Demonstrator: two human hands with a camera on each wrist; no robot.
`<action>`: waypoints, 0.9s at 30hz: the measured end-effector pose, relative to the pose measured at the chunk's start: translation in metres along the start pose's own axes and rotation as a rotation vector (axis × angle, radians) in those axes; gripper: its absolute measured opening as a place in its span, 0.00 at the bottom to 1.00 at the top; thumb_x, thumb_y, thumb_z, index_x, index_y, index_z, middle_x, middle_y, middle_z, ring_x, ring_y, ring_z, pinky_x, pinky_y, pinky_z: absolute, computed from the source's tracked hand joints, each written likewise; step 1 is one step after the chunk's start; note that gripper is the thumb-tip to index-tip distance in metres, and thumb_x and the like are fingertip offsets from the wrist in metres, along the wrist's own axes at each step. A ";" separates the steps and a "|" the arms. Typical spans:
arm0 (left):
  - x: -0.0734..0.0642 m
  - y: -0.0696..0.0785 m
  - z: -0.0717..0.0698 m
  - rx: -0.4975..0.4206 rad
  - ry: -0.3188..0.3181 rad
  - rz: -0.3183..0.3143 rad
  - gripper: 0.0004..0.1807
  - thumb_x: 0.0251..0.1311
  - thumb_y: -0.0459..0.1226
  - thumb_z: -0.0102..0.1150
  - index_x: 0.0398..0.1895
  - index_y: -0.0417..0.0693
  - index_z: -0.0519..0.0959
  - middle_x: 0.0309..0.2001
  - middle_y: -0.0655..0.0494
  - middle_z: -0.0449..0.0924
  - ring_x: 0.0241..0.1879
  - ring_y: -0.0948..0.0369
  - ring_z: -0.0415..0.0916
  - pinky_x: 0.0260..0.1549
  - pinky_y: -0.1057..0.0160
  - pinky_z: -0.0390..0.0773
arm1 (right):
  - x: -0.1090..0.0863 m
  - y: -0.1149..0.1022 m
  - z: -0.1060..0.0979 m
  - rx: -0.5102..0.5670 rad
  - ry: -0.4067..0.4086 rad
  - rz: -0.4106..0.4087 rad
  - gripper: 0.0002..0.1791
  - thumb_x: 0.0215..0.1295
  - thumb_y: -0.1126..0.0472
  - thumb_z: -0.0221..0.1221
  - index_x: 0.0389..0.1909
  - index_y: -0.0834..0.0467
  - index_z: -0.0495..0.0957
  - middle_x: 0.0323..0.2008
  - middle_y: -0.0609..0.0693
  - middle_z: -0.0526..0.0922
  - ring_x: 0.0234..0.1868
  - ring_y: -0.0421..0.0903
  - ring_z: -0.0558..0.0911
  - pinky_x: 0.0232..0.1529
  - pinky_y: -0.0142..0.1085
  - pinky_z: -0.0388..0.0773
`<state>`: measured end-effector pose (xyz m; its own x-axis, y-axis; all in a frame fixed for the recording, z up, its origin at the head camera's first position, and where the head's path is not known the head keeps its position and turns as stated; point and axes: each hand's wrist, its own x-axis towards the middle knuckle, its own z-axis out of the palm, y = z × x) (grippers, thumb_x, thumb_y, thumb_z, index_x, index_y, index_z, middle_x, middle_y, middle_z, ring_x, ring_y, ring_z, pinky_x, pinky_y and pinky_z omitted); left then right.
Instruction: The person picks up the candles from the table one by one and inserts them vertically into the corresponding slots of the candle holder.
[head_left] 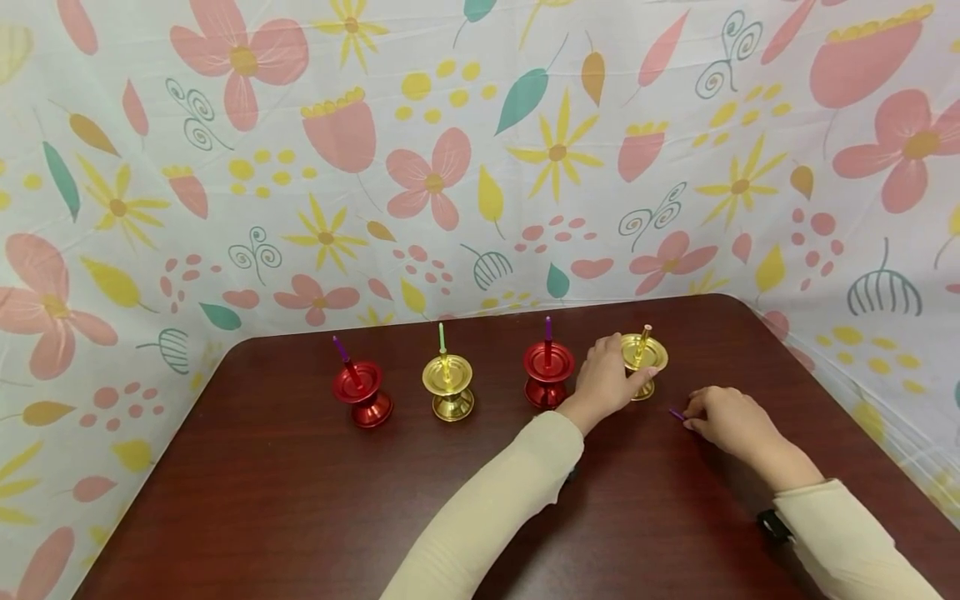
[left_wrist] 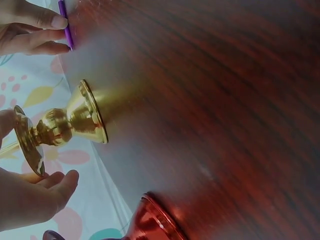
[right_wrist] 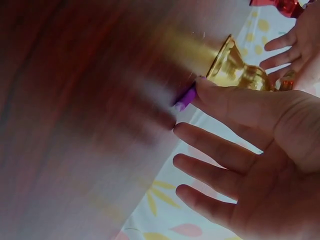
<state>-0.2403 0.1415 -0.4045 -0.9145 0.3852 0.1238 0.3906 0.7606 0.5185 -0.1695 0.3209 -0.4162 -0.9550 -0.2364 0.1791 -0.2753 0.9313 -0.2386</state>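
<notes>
My left hand (head_left: 606,379) holds the dish rim of the rightmost gold candle holder (left_wrist: 55,127), its thumb on one side and fingers on the other. This holder stands upright on the table, and no candle shows in its tube. To its right, my right hand (head_left: 738,423) pinches a thin purple candle (right_wrist: 186,97) between thumb and index finger, low at the tabletop. The other fingers (right_wrist: 210,172) of that hand are extended. Just left of my left hand stands a red candle holder (head_left: 547,367) with a purple candle (head_left: 548,328) upright in it.
Farther left on the dark wooden table (head_left: 300,508) stand a gold holder (head_left: 448,379) with a green candle (head_left: 442,337) and a red holder (head_left: 360,387) with a tilted purple candle (head_left: 341,348). A flower-patterned cloth (head_left: 465,108) hangs behind the table.
</notes>
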 end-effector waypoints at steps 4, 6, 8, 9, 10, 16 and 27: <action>0.000 0.000 -0.001 0.006 -0.003 -0.001 0.42 0.61 0.60 0.55 0.71 0.45 0.60 0.65 0.55 0.65 0.63 0.61 0.65 0.60 0.65 0.68 | 0.001 -0.003 0.000 0.010 0.003 0.011 0.03 0.47 0.71 0.68 0.22 0.61 0.85 0.37 0.66 0.83 0.35 0.62 0.83 0.31 0.54 0.78; 0.000 0.000 -0.001 0.017 -0.001 0.007 0.42 0.61 0.60 0.55 0.70 0.45 0.60 0.65 0.54 0.66 0.62 0.61 0.65 0.59 0.66 0.68 | 0.002 -0.004 0.000 0.012 0.009 0.002 0.03 0.46 0.72 0.68 0.22 0.62 0.84 0.36 0.66 0.83 0.35 0.62 0.83 0.31 0.53 0.79; 0.000 0.000 -0.002 0.031 0.001 0.014 0.41 0.61 0.60 0.55 0.70 0.45 0.61 0.64 0.54 0.67 0.61 0.62 0.66 0.58 0.66 0.69 | 0.002 -0.004 0.000 0.009 0.015 -0.012 0.04 0.45 0.73 0.67 0.20 0.62 0.84 0.35 0.66 0.83 0.34 0.61 0.83 0.31 0.52 0.79; 0.000 0.000 -0.002 0.037 0.003 0.018 0.41 0.61 0.60 0.55 0.70 0.44 0.61 0.63 0.54 0.67 0.61 0.62 0.66 0.58 0.66 0.69 | 0.003 -0.005 0.000 0.007 0.017 -0.020 0.04 0.45 0.73 0.67 0.20 0.61 0.83 0.34 0.64 0.84 0.33 0.60 0.83 0.30 0.51 0.79; 0.000 0.000 -0.002 0.042 0.005 0.021 0.41 0.61 0.60 0.55 0.69 0.44 0.61 0.63 0.54 0.67 0.60 0.62 0.67 0.57 0.67 0.69 | 0.003 -0.005 0.000 0.002 0.016 -0.029 0.05 0.44 0.73 0.67 0.19 0.62 0.83 0.33 0.63 0.84 0.31 0.58 0.83 0.29 0.50 0.79; 0.001 0.000 -0.002 0.045 0.010 0.023 0.40 0.61 0.60 0.55 0.68 0.44 0.62 0.61 0.54 0.68 0.59 0.62 0.67 0.56 0.67 0.71 | 0.005 -0.005 0.000 -0.008 -0.011 -0.067 0.08 0.43 0.74 0.65 0.16 0.60 0.78 0.20 0.49 0.78 0.20 0.45 0.76 0.22 0.44 0.75; 0.001 0.000 -0.002 0.046 0.001 0.021 0.41 0.60 0.61 0.55 0.68 0.45 0.62 0.60 0.55 0.69 0.58 0.63 0.67 0.56 0.67 0.70 | 0.009 -0.002 -0.016 0.118 -0.105 -0.038 0.08 0.55 0.70 0.63 0.21 0.56 0.78 0.21 0.42 0.76 0.23 0.39 0.70 0.24 0.36 0.69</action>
<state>-0.2417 0.1405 -0.4024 -0.9063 0.4005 0.1348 0.4137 0.7759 0.4762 -0.1758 0.3215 -0.3994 -0.9482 -0.3043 0.0910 -0.3167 0.8837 -0.3448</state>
